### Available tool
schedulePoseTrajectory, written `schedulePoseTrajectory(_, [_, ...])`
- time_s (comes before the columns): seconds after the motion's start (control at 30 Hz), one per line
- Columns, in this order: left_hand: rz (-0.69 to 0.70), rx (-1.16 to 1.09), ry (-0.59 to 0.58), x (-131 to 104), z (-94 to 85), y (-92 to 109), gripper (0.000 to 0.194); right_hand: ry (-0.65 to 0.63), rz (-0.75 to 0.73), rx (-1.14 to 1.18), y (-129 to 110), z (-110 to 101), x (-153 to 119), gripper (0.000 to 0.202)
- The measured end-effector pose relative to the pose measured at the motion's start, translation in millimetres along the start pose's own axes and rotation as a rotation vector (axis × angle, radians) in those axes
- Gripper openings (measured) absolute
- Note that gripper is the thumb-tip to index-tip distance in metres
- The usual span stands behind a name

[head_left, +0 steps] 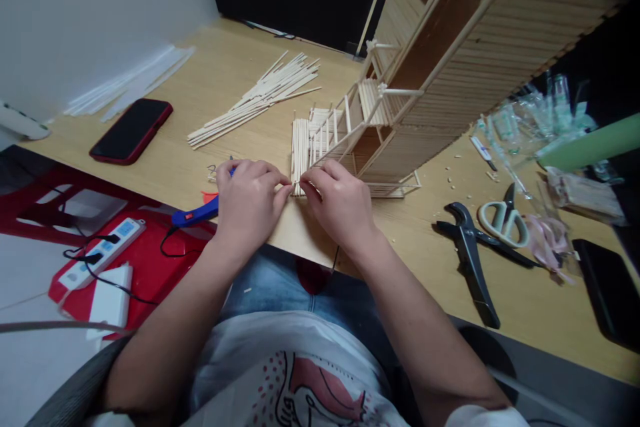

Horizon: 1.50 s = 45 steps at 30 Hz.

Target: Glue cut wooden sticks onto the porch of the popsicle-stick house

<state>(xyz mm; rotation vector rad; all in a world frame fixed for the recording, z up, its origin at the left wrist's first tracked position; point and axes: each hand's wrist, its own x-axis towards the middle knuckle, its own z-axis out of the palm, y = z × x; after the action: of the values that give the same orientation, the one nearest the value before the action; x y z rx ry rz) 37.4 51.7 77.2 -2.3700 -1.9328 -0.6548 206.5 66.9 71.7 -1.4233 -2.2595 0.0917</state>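
Observation:
My left hand (255, 197) and my right hand (343, 203) meet at the near end of a small platform of thin wooden sticks (300, 143). Their fingertips are pinched close together around a short, thin wooden stick (296, 185), mostly hidden by the fingers. The platform joins a stair with railings (330, 133) on a tall model house (450, 67) built of the same sticks. Partly behind my left hand lies a blue glue gun (196, 213). Beyond the hands, a loose pile of wooden sticks (260, 100) rests on the table.
A red-edged phone (131, 131) and clear glue sticks (130, 83) lie at left. Black cutters (470, 260), scissors (503, 221), a dark phone (607, 293) and plastic wrappers (530, 113) are at right. A power strip (103, 253) sits on a red stool (155, 267) below.

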Motion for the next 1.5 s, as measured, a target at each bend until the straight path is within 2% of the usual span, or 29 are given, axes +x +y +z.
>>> schedulePoseTrajectory(0.2, [0.023,0.005,0.029,-1,-1.6,0,0.014,0.013,0.007,0.046,1,-1,-2,0.025])
schedulePoseTrajectory(0.43, [0.063,-0.009,0.096,1,-8.6,2,0.014,0.098,0.076,0.161,14,-7,-14,0.02])
schedulePoseTrajectory(0.83, [0.152,0.133,-0.052,18,-6.7,22,0.017,-0.004,0.115,0.104,15,-9,-11,0.022])
schedulePoseTrajectory(1.3, [0.178,0.123,-0.039,22,-3.2,23,0.019,-0.036,0.119,0.083,14,-10,-9,0.024])
schedulePoseTrajectory(1.5, [0.168,0.099,-0.045,23,-4.4,23,0.017,-0.001,0.105,0.071,14,-7,-10,0.022])
